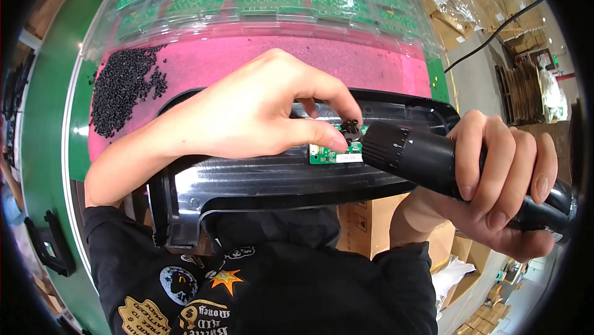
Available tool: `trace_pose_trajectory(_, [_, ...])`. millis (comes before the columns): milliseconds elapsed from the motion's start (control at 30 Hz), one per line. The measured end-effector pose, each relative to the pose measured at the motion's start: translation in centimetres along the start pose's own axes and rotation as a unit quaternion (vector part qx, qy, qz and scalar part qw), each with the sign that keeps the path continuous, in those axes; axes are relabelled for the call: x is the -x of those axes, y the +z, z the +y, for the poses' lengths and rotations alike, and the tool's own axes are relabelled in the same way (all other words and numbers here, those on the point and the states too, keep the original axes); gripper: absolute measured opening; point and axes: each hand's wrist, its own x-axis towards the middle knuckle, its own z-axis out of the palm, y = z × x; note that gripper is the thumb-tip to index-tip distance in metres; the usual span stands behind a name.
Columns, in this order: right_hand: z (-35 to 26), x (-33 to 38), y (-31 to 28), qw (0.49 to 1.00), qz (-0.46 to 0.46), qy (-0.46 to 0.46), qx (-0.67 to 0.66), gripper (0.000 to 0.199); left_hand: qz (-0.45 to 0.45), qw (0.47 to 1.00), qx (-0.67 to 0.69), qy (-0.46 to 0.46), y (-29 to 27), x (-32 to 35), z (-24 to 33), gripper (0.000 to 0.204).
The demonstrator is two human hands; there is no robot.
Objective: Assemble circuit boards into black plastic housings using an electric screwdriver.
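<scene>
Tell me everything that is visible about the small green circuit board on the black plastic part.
The small green circuit board is flat and rectangular, with a white label strip on its lower edge. It lies on the glossy black plastic housing, near its middle. Fingertips of the left hand rest on its top and pinch a small black piece just above it. The nose of the black power screwdriver, held by the right hand, covers its right end.

Single head-mounted fisheye view, looking steeply down, close over the bench point(383, 66); edges bow, dark rim encloses the frame.
</scene>
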Motion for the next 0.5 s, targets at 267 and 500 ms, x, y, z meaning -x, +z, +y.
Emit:
trace_pose_trajectory(267, [1.7,0.9,-0.7,0.996,0.040,-0.061,-0.043,0.039,0.034,0.993,-0.085,0.071,0.4,0.3,-0.3,0.015])
trace_pose_trajectory(500, [-2.3,0.9,-1.4,0.998,0.034,0.022,0.049,0.044,0.158,0.945,-0.223,0.178,0.4,0.0,0.8,0.010])
